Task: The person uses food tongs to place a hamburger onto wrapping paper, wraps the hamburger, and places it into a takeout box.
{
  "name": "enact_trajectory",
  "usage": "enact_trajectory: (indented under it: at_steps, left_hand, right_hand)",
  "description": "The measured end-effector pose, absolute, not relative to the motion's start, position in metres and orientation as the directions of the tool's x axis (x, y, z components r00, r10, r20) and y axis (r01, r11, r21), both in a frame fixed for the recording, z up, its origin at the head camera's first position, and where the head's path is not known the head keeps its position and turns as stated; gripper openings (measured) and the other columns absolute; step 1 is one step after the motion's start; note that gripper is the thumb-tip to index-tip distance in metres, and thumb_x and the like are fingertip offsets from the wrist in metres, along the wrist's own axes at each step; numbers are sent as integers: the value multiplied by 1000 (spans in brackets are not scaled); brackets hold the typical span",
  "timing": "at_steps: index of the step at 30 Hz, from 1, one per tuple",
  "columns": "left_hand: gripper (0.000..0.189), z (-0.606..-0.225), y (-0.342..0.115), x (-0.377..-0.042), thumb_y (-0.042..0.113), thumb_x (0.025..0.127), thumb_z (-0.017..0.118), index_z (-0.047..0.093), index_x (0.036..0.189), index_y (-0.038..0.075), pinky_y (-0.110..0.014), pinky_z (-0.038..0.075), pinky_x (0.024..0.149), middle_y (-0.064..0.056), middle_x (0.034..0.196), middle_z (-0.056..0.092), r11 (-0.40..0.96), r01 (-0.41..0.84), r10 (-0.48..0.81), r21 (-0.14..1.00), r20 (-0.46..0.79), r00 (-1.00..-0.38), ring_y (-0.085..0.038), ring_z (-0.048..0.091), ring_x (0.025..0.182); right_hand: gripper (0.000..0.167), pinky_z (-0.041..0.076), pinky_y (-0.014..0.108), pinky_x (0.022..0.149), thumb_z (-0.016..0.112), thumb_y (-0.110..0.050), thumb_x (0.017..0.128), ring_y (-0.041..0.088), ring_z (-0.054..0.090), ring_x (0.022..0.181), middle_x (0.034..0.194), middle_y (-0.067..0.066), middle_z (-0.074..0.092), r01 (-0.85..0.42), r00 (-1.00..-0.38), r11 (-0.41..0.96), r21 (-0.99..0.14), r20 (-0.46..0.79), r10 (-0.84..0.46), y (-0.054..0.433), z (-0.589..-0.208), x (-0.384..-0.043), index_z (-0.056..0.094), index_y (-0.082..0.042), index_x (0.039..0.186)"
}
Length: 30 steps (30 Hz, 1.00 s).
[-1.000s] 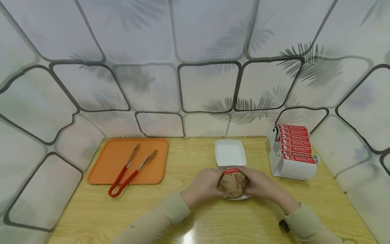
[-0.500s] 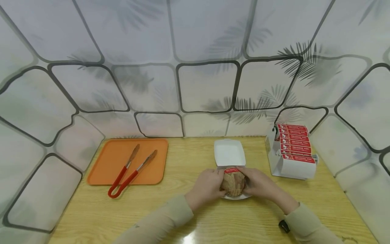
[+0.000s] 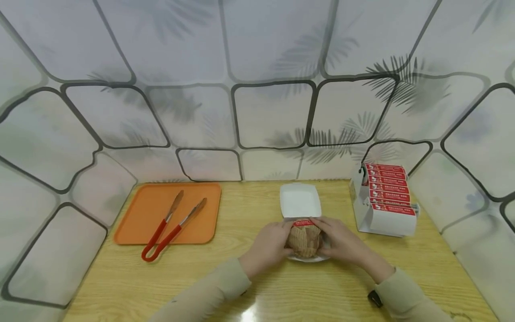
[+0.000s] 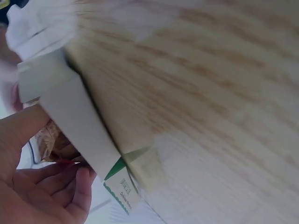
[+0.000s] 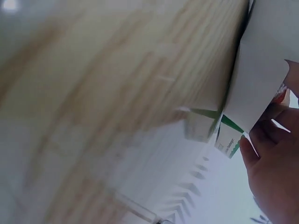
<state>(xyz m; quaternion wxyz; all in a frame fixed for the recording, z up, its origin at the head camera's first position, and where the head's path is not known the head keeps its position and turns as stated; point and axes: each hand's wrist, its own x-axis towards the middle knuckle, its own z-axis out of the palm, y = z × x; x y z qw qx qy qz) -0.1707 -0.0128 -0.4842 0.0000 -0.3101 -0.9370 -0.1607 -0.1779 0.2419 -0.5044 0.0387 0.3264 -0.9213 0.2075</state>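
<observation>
A burger (image 3: 304,241) wrapped in brown printed paper with a red strip sits in the base of a white burger box (image 3: 300,200), whose lid is folded back away from the person. From the left side, my left hand (image 3: 267,247) grips the wrapped burger. My right hand (image 3: 343,243) holds its other side, fingers curled round it. In the left wrist view, the thumb and fingers of the left hand (image 4: 30,186) reach over the box wall (image 4: 77,121). The right wrist view has the right hand (image 5: 275,163) at the opposite box wall (image 5: 261,70), its fingertips partly hidden.
At the left lies an orange tray (image 3: 128,219) with red-handled tongs (image 3: 172,233) across it, their handle end over its front edge. A white holder (image 3: 393,221) with several red-and-white labelled strips (image 3: 388,188) stands on the wooden table (image 3: 249,201) at the right.
Both hands, the wrapped burger and the box have shifted very slightly left. The hands keep their hold on the burger, and the tray, tongs and holder stay put.
</observation>
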Motion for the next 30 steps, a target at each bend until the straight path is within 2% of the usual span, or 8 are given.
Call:
enact_trajectory:
  at_steps: [5,8,14,19,23,30]
  left_hand:
    - [79,-480,-18,-169,24,85,92,54,151,4,-38,57,112,-12,142,70,728,540,576,422,51,-816,-26,69,128]
    - [79,-479,-21,-169,21,87,89,51,154,4,-40,55,116,-13,149,65,712,518,575,474,32,-818,-28,66,134]
    - [72,-475,-31,-170,17,92,79,49,156,3,-40,56,115,-13,150,64,688,521,582,505,43,-812,-28,65,136]
    - [66,-469,-40,-177,17,96,73,50,155,-1,-45,50,121,-18,152,62,678,507,553,531,84,-829,-34,60,141]
    - [62,-472,-44,-188,19,98,70,51,153,-1,-48,52,119,-20,150,62,672,453,494,586,101,-863,-36,62,138]
    - [56,-484,-47,-210,18,101,71,54,149,-6,-52,57,111,-24,143,66,590,283,362,756,66,-930,-39,67,129]
  right_hand:
    - [92,51,66,111,97,-16,75,49,60,133,147,26,61,-558,-812,673,-486,152,-564,246,-500,-179,51,9,151]
    - [92,50,66,112,97,-20,77,48,59,135,149,26,61,-541,-821,669,-509,150,-550,249,-499,-177,51,6,152]
    - [82,54,66,105,94,-15,79,45,64,128,142,21,67,-564,-818,631,-533,253,-517,253,-499,-177,55,4,149]
    - [71,56,64,102,89,-9,84,43,66,126,141,19,69,-560,-827,637,-529,315,-466,255,-499,-184,59,4,146]
    - [63,55,66,104,85,-9,89,45,65,127,139,22,69,-496,-867,660,-564,285,-408,257,-498,-192,59,4,146]
    - [53,49,69,110,77,-12,98,49,64,127,135,27,69,-372,-928,687,-625,241,-284,257,-498,-212,60,7,144]
